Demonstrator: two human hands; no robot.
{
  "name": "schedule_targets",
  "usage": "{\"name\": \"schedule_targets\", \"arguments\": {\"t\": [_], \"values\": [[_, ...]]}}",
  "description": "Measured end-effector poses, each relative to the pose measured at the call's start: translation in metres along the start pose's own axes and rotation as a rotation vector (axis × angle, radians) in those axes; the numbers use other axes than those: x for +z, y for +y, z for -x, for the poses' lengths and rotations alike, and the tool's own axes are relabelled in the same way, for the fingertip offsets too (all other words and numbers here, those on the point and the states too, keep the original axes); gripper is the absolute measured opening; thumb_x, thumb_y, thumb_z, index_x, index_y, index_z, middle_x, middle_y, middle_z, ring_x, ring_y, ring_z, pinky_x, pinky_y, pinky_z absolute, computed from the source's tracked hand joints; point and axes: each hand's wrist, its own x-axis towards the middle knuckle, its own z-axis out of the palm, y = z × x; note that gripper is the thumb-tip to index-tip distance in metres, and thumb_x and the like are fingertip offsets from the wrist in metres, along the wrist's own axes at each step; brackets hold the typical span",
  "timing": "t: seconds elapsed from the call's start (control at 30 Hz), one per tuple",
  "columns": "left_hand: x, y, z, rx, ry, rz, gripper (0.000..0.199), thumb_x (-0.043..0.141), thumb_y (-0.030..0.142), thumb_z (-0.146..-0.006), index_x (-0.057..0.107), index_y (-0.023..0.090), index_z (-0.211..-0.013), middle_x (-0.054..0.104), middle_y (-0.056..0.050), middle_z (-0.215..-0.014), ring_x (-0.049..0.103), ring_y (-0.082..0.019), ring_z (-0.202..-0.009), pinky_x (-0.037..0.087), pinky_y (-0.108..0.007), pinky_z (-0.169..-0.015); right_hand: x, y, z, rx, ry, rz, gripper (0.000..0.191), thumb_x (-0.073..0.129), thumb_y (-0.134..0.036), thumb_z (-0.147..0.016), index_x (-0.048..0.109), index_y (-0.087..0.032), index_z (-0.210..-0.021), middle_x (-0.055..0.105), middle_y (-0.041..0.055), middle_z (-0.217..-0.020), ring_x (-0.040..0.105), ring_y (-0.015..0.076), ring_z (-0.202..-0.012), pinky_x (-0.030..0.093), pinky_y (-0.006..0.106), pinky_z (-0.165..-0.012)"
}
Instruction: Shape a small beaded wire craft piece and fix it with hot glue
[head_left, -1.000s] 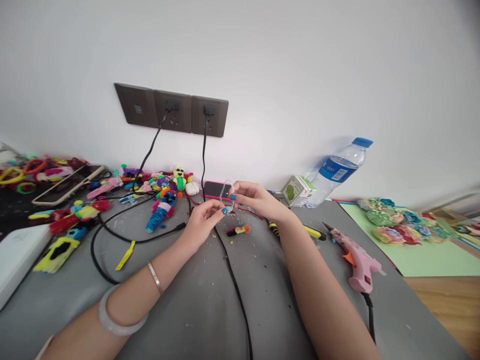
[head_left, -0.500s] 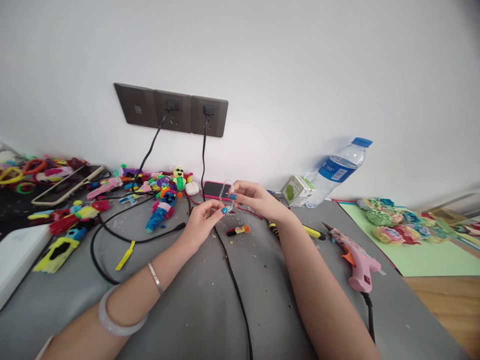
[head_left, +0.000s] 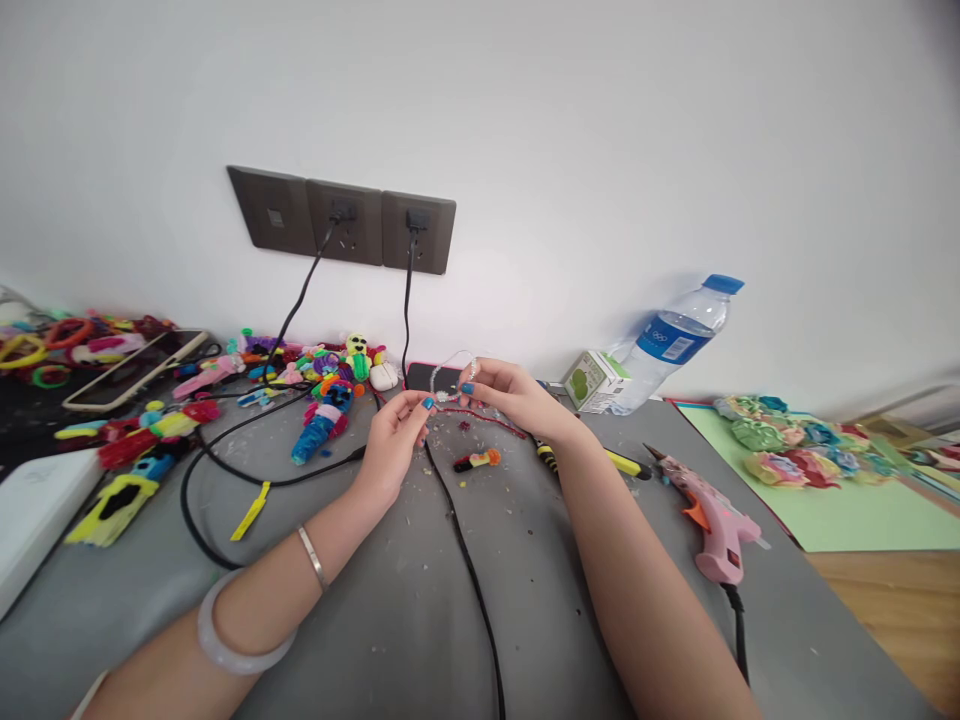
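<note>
A silvery tinsel pipe cleaner [head_left: 443,396], bent into a loop, is held up between both hands over the desk. The thumb and fingers of my left hand [head_left: 391,440] pinch at its left side. On the other side, my right hand [head_left: 510,398] grips it between thumb and fingers, close to the loop. Just under the hands runs a dark red tinsel strip [head_left: 491,418]. A small orange, red and black fuzzy piece [head_left: 478,460] lies nearer to me. Behind the loop is a phone in a pink case [head_left: 420,376].
Pipe-cleaner figures [head_left: 322,420] and black cables [head_left: 465,560] spread at left and centre. A pink glue gun [head_left: 712,520], a yellow-black tool [head_left: 626,463], a small carton [head_left: 592,382] and a water bottle [head_left: 671,345] stand or lie at right. Green paper [head_left: 840,525] bears crumpled flowers.
My left hand has drawn a little to the left, away from the right hand. The pipe cleaner loop has shifted and opened wider between them. The right hand has barely moved.
</note>
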Motion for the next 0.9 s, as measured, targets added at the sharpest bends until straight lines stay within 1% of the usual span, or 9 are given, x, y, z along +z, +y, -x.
{"name": "schedule_targets", "arguments": {"t": [0.1, 0.17, 0.33, 0.53, 0.67, 0.8, 0.9], "values": [[0.0003, -0.0008, -0.0001, 0.002, 0.006, 0.019, 0.027, 0.071, 0.04, -0.074, 0.067, 0.018, -0.088, 0.062, -0.002, -0.078, 0.048, -0.01, -0.059, 0.037, -0.021, -0.052, -0.0003, 0.0002, -0.0001, 0.003, 0.007, -0.002, 0.022, 0.062, -0.039, -0.089, 0.058, -0.018, -0.088, 0.062, 0.0005, -0.077, 0.056, 0.0151, -0.075, 0.043, 0.028, -0.074], [0.0002, -0.0012, -0.0001, 0.011, 0.008, 0.031, 0.027, 0.07, 0.041, -0.075, 0.066, 0.018, -0.088, 0.061, -0.002, -0.078, 0.048, -0.01, -0.06, 0.037, -0.021, -0.052, -0.0011, 0.0005, 0.0, 0.003, 0.016, 0.005, 0.021, 0.062, -0.039, -0.089, 0.058, -0.018, -0.088, 0.061, 0.0003, -0.077, 0.055, 0.0147, -0.074, 0.042, 0.028, -0.073], [-0.0004, -0.0012, -0.0003, 0.017, 0.015, 0.065, 0.026, 0.069, 0.042, -0.075, 0.061, 0.018, -0.081, 0.06, -0.001, -0.077, 0.047, -0.01, -0.061, 0.037, -0.02, -0.052, -0.0031, 0.0004, 0.0004, 0.019, 0.05, 0.042, 0.022, 0.06, -0.039, -0.089, 0.058, -0.018, -0.089, 0.062, 0.0004, -0.075, 0.054, 0.0142, -0.072, 0.04, 0.027, -0.07], [-0.0005, 0.0005, 0.0009, 0.004, 0.012, 0.082, 0.027, 0.065, 0.043, -0.078, 0.054, 0.019, -0.074, 0.057, 0.0, -0.074, 0.047, -0.009, -0.06, 0.036, -0.02, -0.051, -0.0038, 0.0002, 0.001, 0.015, 0.08, 0.044, 0.022, 0.059, -0.04, -0.09, 0.057, -0.018, -0.088, 0.06, 0.0005, -0.075, 0.054, 0.0143, -0.073, 0.041, 0.028, -0.071], [-0.0002, 0.002, 0.0017, 0.006, 0.005, 0.044, 0.028, 0.069, 0.041, -0.074, 0.053, 0.019, -0.07, 0.054, 0.002, -0.068, 0.046, -0.009, -0.059, 0.036, -0.02, -0.052, -0.0038, 0.001, 0.0011, 0.015, 0.074, 0.03, 0.022, 0.058, -0.04, -0.09, 0.057, -0.019, -0.089, 0.061, 0.0007, -0.076, 0.055, 0.0145, -0.073, 0.041, 0.028, -0.072], [-0.0013, 0.0001, 0.0003, 0.033, 0.016, -0.005, 0.025, 0.074, 0.037, -0.069, 0.058, 0.018, -0.07, 0.056, 0.002, -0.065, 0.047, -0.009, -0.057, 0.037, -0.02, -0.051, -0.004, 0.0011, 0.0014, 0.003, 0.063, 0.035, 0.022, 0.058, -0.04, -0.09, 0.056, -0.019, -0.09, 0.062, 0.0009, -0.076, 0.054, 0.0146, -0.073, 0.042, 0.029, -0.074], [-0.0027, -0.0017, -0.0008, 0.04, 0.016, -0.036, 0.025, 0.076, 0.037, -0.065, 0.062, 0.017, -0.07, 0.058, 0.002, -0.064, 0.049, -0.01, -0.058, 0.038, -0.021, -0.053, -0.004, 0.0007, 0.0019, 0.01, 0.064, 0.038, 0.022, 0.058, -0.04, -0.091, 0.056, -0.019, -0.09, 0.062, 0.0009, -0.076, 0.054, 0.0146, -0.073, 0.042, 0.029, -0.073]]}}
